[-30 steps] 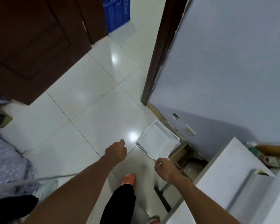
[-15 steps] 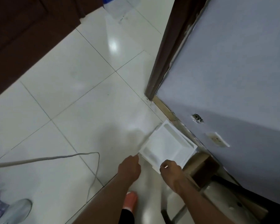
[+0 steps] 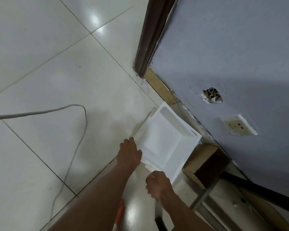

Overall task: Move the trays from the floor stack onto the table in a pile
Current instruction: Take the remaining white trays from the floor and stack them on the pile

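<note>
1. Since half a second ago the view has dropped closer to the floor, and both hands have come down onto the stack of white trays (image 3: 167,144); earlier they hung just short of its near edge.
2. The stack sits on the tiled floor (image 3: 57,77), pushed against the skirting of the grey-blue wall (image 3: 232,47), with a brown cardboard box (image 3: 205,165) just beside its right corner. Offset rims at the left side suggest several trays nested together, though how many cannot be told.
3. The left hand (image 3: 128,154) rests at the stack's left near corner, fingers (image 3: 127,141) curled down over the rim. Whether they have closed under a tray is hidden.
4. The right hand (image 3: 158,184) meets the near edge towards the box, fingers bent in towards the rim. I cannot tell if it grips yet.
5. The step in hand looks like taking hold for the lift. It would go best with the fingertips slid under one rim on both sides, so a chosen number of trays comes away level.
6. Lifting straight up from the wall would keep the far rim from scraping the skirting and the corner from catching the box.
7. The white cable (image 3: 73,147) loops on the floor well left of the stack, worth avoiding when turning towards the table, which is out of view.
</note>
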Tool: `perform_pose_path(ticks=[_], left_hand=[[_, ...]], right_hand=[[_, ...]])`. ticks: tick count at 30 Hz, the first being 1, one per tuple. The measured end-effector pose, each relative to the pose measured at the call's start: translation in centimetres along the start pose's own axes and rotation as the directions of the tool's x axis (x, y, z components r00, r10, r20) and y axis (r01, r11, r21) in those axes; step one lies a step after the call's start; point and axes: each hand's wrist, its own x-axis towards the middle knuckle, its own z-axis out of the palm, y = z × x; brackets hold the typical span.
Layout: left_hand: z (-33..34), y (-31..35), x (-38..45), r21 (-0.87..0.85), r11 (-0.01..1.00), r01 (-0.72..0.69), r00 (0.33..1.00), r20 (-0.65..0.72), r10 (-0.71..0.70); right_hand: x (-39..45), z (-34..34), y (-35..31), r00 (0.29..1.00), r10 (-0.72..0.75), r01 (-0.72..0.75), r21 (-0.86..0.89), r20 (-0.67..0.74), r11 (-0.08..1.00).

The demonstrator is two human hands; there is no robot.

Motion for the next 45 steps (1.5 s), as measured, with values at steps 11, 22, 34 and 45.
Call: perform_pose_path(ticks=[11,22,34,45], left_hand=[[-4.6,4.8,-6.6,-0.397,0.913,-0.097,0.992,0.037,0.121],[-14.7,8.5,-21.0,-0.763,0.645,0.040,0.957,-0.156,-0.244],[-36.3,6.8,-30.8,-0.450,0.892,0.045,0.844,-0.460,-0.275],[-38.6,16.3,-48.9,-0.259,0.918,-0.299,0.902,-0.390,0.184]], right_hand=[[-3.9,-3.5,-1.9,0.955,0.201,-0.280,0.882,0.217,0.380],[-17.6,-8.4,-8.3,0.985,0.154,-0.149,0.846,0.080,0.512],[-38.3,-14.1,-9.4,0.975,-0.163,0.221,0.705,-0.150,0.674],[-55.9,-23.1,2.6,0.840,-0.398,0.541,0.502,-0.370,0.675]])
